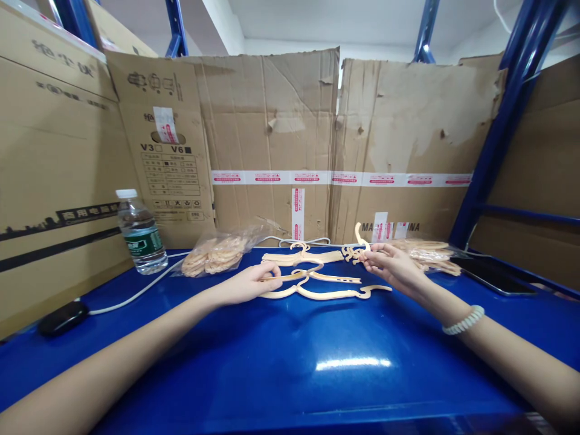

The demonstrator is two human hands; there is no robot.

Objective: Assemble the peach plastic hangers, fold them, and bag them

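My left hand (244,284) is closed on the left arm of a cream plastic hanger (335,278), fingers pinching it. The hanger has a curved hook in the middle and slots along its right arm. Just in front of it on the blue table lies a second cream hanger (326,295), with a small hooked piece at its right end. Between the fingertips of my right hand (392,264) is a small cream hook (359,233), its curved end pointing up. Several small cream pieces (348,254) lie beside these fingers. Behind, more hanger parts (281,258) lie in a row.
Clear plastic bags of cream parts lie at left (220,255) and right (430,251). A water bottle (142,238) and a black device (63,317) with a white cable stand left. A dark phone (493,277) lies right. Cardboard sheets (272,139) wall the back of the blue table (254,368).
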